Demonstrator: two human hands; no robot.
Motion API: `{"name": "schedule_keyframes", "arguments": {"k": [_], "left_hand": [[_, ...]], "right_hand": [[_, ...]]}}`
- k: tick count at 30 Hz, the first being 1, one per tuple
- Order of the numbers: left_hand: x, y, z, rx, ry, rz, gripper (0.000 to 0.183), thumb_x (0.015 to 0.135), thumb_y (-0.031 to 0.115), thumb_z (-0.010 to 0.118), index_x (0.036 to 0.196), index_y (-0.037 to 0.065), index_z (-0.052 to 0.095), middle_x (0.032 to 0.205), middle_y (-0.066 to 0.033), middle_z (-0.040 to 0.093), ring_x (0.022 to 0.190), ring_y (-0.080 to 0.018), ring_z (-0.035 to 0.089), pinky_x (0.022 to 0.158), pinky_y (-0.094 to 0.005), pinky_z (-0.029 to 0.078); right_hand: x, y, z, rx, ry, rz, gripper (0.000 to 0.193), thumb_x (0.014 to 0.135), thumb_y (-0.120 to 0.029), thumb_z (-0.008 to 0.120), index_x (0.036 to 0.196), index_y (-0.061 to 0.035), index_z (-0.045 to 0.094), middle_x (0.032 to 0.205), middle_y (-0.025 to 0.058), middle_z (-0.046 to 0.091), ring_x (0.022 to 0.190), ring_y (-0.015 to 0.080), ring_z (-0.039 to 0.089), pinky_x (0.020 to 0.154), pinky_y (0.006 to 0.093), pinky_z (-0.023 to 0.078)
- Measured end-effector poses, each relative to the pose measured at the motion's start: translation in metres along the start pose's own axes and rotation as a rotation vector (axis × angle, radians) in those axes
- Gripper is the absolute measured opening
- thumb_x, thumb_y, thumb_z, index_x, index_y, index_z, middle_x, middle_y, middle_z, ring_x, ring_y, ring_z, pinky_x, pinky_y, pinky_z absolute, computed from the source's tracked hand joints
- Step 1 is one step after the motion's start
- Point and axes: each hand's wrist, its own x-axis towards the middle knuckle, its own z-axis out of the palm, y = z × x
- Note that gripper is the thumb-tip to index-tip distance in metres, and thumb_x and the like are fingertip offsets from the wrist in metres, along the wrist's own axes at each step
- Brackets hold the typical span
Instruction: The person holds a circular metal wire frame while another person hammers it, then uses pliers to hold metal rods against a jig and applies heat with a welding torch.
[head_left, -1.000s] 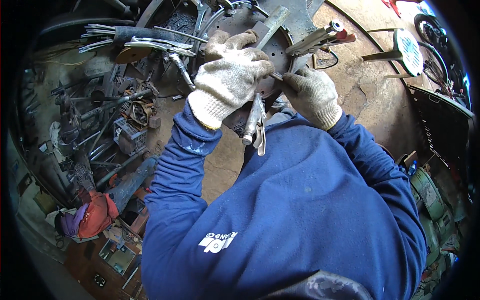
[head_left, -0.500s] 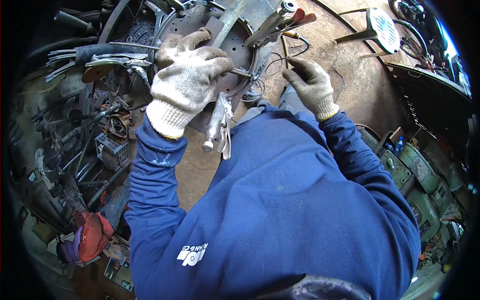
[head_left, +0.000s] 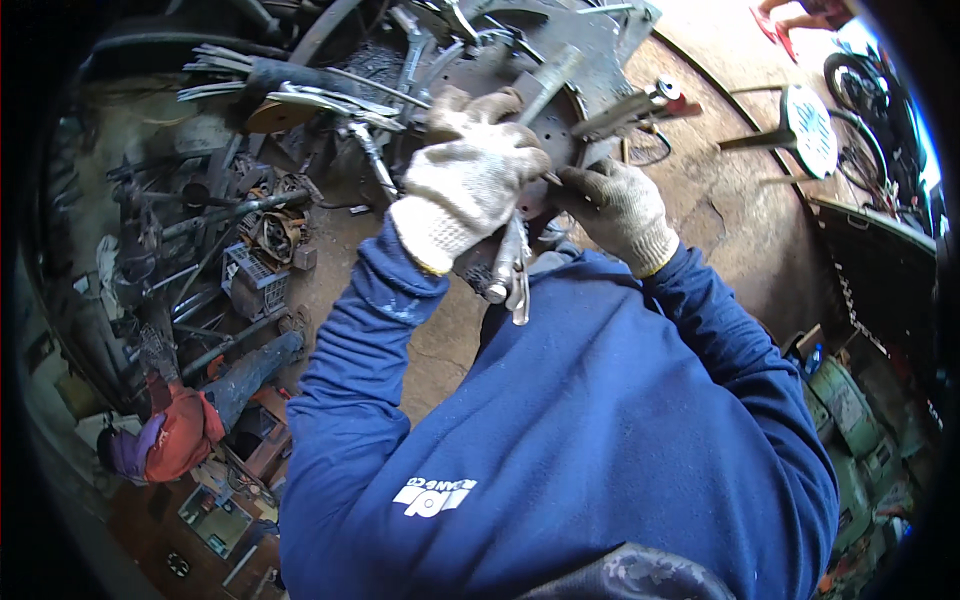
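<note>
My left hand (head_left: pixel 475 165), in a whitish knitted glove, is closed over a round dark metal plate (head_left: pixel 568 128) with small holes. A thin metal rod (head_left: pixel 553 179) pokes out from under its fingers, towards my right hand. My right hand (head_left: pixel 618 208), gloved alike, has thumb and forefinger drawn together beside the rod's tip at the plate's right side; what they pinch is hidden. Locking pliers (head_left: pixel 510 262) hang at the plate's near edge, between my hands. A flat grey bar (head_left: pixel 550 82) lies across the plate, and another metal tool (head_left: pixel 625 113) sticks out on the right.
A bundle of metal rods (head_left: pixel 215 72) lies at upper left, above scrap metal and a grey crate (head_left: pixel 255 283). Someone in red and purple clothing (head_left: pixel 185 430) is at lower left. A stool (head_left: pixel 808 132) stands at upper right, near a person's red shoes (head_left: pixel 783 40). Green machinery (head_left: pixel 845 405) sits right.
My right hand has come in from the right to the plate's edge, beside the left hand; its fingers have closed in. The view has shifted, so the scene sits further right.
</note>
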Motion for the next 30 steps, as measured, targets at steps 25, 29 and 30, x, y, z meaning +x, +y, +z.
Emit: {"name": "schedule_keyframes", "arguments": {"k": [25, 29, 30], "left_hand": [[-0.004, -0.003, 0.006, -0.213, -0.109, -0.133, 0.017, 0.078, 0.018, 0.069, 0.094, 0.018, 0.075, 0.102, -0.0029, 0.071, 0.120, -0.0316, 0.060, 0.105, -0.0446, 0.044], [-0.004, -0.008, 0.010, -0.217, -0.146, -0.112, 0.015, 0.078, 0.021, 0.072, 0.094, 0.020, 0.074, 0.102, -0.0017, 0.071, 0.125, -0.0306, 0.057, 0.106, -0.0456, 0.042], [-0.006, -0.008, 0.012, -0.160, -0.098, -0.090, 0.016, 0.078, 0.023, 0.072, 0.094, 0.021, 0.074, 0.102, -0.0013, 0.071, 0.126, -0.0303, 0.057, 0.107, -0.0465, 0.041]], "right_hand": [[0.013, -0.027, -0.011, -0.287, -0.110, -0.037, 0.024, 0.091, -0.034, 0.068, 0.093, -0.0116, 0.076, 0.071, 0.0144, 0.067, 0.064, 0.0366, 0.068, 0.057, 0.0484, 0.053], [0.013, -0.024, -0.007, -0.289, -0.104, -0.050, 0.024, 0.091, -0.034, 0.068, 0.094, -0.0121, 0.076, 0.072, 0.0146, 0.067, 0.065, 0.0370, 0.068, 0.057, 0.0486, 0.053], [0.012, -0.022, -0.006, -0.290, -0.104, -0.045, 0.024, 0.091, -0.034, 0.068, 0.094, -0.0122, 0.076, 0.072, 0.0147, 0.067, 0.065, 0.0371, 0.068, 0.056, 0.0486, 0.053]]}}
